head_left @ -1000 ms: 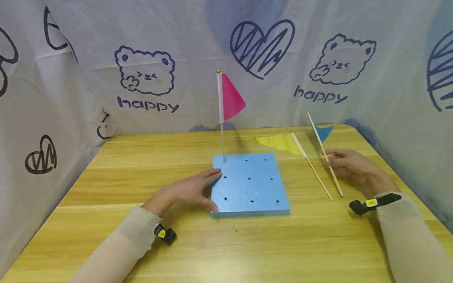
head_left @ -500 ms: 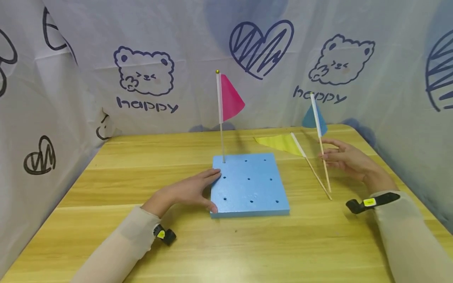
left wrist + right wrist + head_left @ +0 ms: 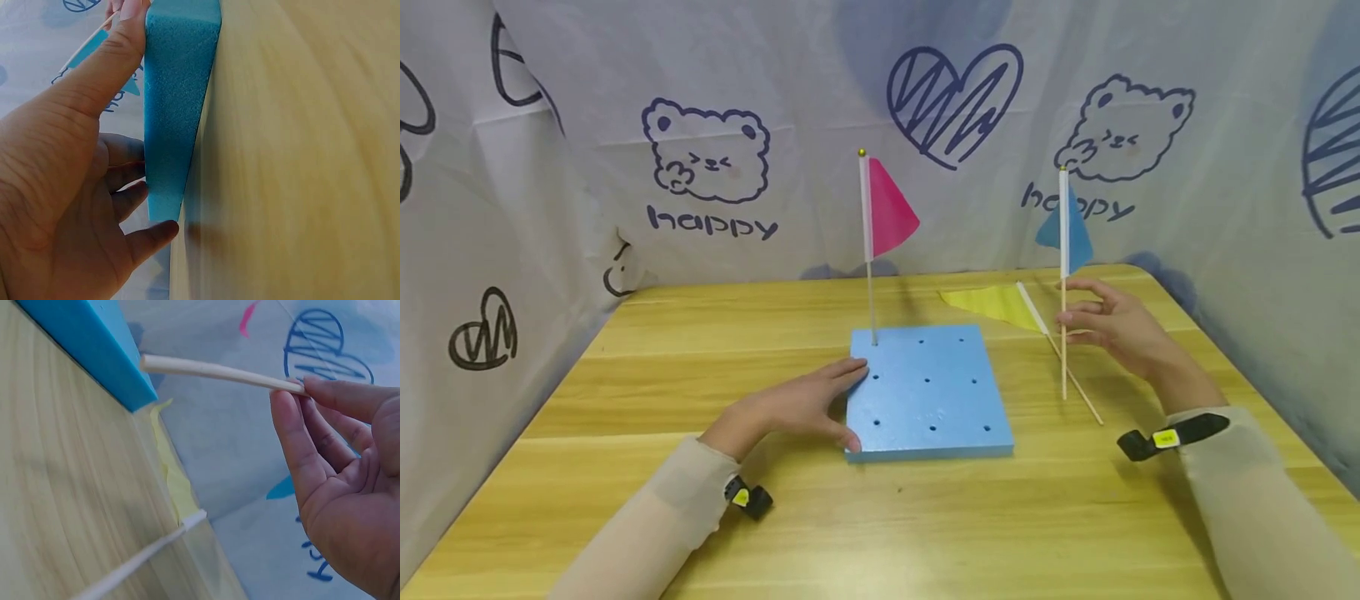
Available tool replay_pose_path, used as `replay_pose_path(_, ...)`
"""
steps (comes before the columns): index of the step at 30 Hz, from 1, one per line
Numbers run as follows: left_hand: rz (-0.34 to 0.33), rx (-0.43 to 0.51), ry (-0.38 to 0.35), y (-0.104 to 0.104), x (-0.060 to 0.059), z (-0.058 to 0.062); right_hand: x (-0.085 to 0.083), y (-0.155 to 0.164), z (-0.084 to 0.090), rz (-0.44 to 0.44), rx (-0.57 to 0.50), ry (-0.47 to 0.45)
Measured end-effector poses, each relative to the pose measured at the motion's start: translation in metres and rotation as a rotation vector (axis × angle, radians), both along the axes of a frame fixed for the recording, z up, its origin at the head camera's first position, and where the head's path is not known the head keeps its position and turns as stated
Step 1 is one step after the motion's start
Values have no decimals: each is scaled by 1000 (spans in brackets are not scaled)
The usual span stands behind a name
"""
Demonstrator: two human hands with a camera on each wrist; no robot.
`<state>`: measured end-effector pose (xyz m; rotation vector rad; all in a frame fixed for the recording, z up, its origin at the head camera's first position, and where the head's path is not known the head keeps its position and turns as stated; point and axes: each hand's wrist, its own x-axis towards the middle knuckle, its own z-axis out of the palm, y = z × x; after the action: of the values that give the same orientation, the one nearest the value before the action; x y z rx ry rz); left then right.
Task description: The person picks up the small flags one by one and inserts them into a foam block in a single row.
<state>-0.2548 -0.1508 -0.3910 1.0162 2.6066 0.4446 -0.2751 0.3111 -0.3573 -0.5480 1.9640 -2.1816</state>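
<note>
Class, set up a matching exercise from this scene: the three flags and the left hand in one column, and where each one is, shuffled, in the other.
Things:
1. pink flag
2. blue flag
3. yellow flag
4. left hand

Places:
A. lying flat on the table
B. held upright by the right hand
C. resting against the foam board
D. standing in a corner hole of the foam board

Pairs: 1-D, 2-B, 3-A, 4-C
</note>
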Motion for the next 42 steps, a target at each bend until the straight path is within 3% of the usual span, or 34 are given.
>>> replay_pose_path(12,-20,-26,-22,0,2,4,7,-29,7,-176,313,179)
replay_pose_path(23,-15,-27,-24,-1,1,4,10,-61,22,-198,445,316)
replay_pose_path(33,-29,-47,8,-4,2,2,-6,-93,34,-259,465,326)
replay_pose_path(42,-13,-75,21,-3,3,2,-29,-122,30,-275,410,356)
